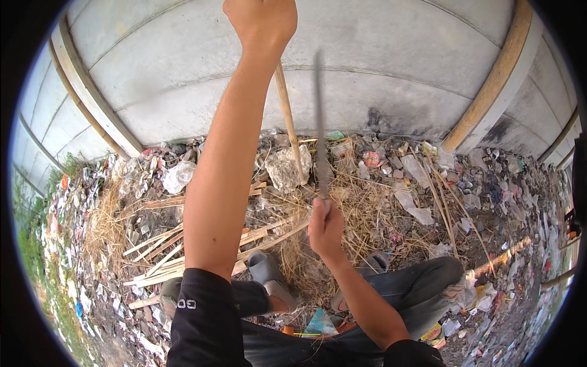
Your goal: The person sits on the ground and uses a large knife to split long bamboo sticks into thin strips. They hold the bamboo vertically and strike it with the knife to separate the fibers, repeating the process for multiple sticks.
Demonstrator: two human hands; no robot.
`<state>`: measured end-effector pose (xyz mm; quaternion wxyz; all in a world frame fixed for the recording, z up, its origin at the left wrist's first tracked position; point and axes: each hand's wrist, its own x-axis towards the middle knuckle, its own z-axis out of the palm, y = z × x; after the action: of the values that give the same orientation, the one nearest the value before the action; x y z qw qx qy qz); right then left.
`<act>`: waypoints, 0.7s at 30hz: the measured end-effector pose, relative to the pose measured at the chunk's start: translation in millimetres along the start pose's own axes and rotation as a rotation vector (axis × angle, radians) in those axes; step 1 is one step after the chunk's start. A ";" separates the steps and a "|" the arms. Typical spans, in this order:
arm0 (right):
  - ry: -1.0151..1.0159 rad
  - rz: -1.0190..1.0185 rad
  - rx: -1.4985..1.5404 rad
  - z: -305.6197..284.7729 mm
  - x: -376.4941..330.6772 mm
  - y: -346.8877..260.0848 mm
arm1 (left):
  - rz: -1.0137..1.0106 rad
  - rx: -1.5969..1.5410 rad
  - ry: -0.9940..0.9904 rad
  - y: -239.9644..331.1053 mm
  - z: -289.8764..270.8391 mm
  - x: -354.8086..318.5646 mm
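My left hand (263, 24) is raised high at the top of the picture, closed in a fist around the upper end of a bamboo stick (285, 101); its fingertips are cut off or turned away. The stick leans down from there, its lower end against a pale rough stone (280, 171). In my right hand (326, 229) is the handle of a machete (320, 122). Its long, slightly blurred blade points up, to the right of the stick and apart from it. Split bamboo strips (162, 278) lie in a loose pile to the left, partly hidden by my left forearm.
A grey concrete panel wall (379, 55) closes off the far side, with bamboo poles (489, 79) leaning on its posts. Litter and dry straw (361, 183) cover the ground. Thin sticks (441, 205) lie at the right. My feet in grey clogs (266, 269) are close by.
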<state>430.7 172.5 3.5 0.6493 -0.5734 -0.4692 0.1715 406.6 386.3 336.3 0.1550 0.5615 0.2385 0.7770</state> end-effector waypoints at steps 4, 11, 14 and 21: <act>-0.075 1.011 0.344 -30.6 23.1 -12.9 | -0.113 -0.016 0.004 5.3 -18.9 15.0; 0.272 0.025 0.516 -95.3 128.2 -198.5 | -0.118 -0.272 -0.139 -9.8 -18.8 -9.1; 0.413 -0.276 0.674 -80.6 120.2 -197.4 | -0.162 -0.279 -0.139 -0.4 -4.6 -12.9; 0.031 0.867 0.394 -12.9 -39.6 18.8 | -0.183 -0.270 -0.109 -4.2 -30.2 -0.9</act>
<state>427.2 140.3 -28.5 0.6213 -0.5849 -0.1355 0.5035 378.2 383.4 325.6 0.3117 0.5527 0.1734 0.7532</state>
